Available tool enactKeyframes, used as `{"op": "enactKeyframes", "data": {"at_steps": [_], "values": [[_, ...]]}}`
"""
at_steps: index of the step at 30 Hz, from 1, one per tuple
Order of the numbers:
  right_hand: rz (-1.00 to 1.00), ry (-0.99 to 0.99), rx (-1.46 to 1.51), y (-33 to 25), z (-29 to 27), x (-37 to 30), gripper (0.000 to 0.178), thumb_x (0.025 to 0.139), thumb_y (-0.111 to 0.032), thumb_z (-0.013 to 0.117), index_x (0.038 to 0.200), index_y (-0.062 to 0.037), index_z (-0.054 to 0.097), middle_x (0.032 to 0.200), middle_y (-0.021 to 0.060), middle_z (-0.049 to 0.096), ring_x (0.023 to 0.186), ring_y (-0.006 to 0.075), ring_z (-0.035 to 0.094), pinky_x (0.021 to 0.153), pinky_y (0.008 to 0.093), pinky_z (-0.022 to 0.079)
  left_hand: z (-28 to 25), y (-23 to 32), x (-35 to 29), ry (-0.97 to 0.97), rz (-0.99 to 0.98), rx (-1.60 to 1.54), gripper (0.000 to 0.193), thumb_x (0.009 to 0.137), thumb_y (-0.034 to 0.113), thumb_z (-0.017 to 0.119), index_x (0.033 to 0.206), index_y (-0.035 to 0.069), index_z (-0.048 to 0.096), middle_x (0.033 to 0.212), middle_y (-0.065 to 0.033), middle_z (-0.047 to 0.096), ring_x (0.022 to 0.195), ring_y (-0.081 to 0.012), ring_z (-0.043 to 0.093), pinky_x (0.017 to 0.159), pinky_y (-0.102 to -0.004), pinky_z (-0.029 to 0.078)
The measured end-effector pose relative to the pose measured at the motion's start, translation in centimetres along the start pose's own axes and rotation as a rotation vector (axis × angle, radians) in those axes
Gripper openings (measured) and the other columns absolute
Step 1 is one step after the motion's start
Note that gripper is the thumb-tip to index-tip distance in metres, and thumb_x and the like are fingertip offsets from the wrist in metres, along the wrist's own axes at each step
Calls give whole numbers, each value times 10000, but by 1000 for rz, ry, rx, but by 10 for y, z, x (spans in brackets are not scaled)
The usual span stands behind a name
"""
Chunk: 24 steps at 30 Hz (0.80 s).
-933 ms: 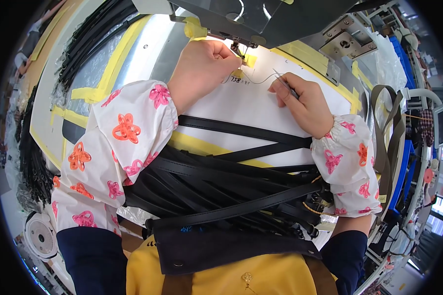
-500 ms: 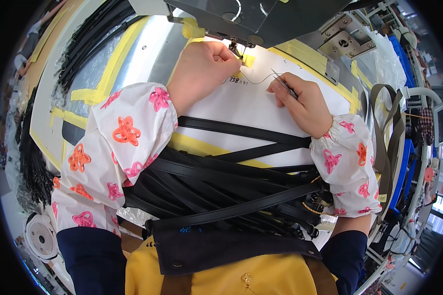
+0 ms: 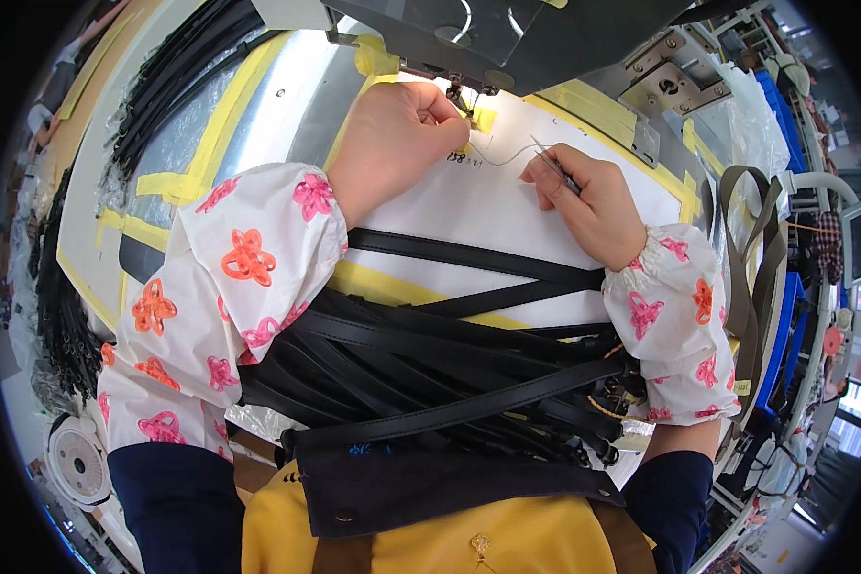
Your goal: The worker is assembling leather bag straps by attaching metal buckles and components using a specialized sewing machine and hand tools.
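My left hand [image 3: 407, 129] is pinched together beside the needle and presser foot [image 3: 457, 100] of a sewing machine [image 3: 478, 43]. A thin grey thread [image 3: 502, 161] runs from its fingertips in a loose curve towards my right hand [image 3: 584, 191]. The exact pinch point is hidden by the fingers. My right hand is closed around slim metal tweezers [image 3: 557, 170], whose pointed tips face up and left near the thread. Below both hands, black stitched straps [image 3: 469, 256] lie across the white work surface [image 3: 411, 206], with a thick heap of them against my lap.
More black straps [image 3: 187, 77] hang at the upper left. Yellow tape [image 3: 210, 143] lines the table. A metal bracket [image 3: 674, 81] stands beside the machine head. At right are olive-brown straps [image 3: 746, 220] and blue bins [image 3: 784, 335]. A white round wheel [image 3: 77, 459] is at lower left.
My left hand has shifted very slightly, staying by the needle. The thread's curve between the hands has changed a little. My right hand has barely moved.
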State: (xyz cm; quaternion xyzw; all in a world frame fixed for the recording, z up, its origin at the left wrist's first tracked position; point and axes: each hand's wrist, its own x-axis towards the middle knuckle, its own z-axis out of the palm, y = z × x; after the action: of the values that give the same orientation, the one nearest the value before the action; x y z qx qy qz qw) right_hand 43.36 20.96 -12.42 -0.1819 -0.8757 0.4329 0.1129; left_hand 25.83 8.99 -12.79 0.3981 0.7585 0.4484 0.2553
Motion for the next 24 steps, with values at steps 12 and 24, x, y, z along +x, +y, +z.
{"op": "enactKeyframes", "data": {"at_steps": [12,24], "values": [[244,4,480,-10,-8,-7,470,927,-427,446,812,9,579,610,0,464,583,87,424,558,227,357,8,27,-22,-115,-10,-240,165,803,155,662,833,-8,656,613,2,568,528,-37,449,484,-198,362],[180,35,683,-1,-5,-9,324,873,-323,585,847,-1,572,666,-33,496,608,42,398,541,200,333,14,31,-23,-207,-40,-302,147,804,142,668,864,7,664,581,26,534,513,-28,408,469,-193,335]]}}
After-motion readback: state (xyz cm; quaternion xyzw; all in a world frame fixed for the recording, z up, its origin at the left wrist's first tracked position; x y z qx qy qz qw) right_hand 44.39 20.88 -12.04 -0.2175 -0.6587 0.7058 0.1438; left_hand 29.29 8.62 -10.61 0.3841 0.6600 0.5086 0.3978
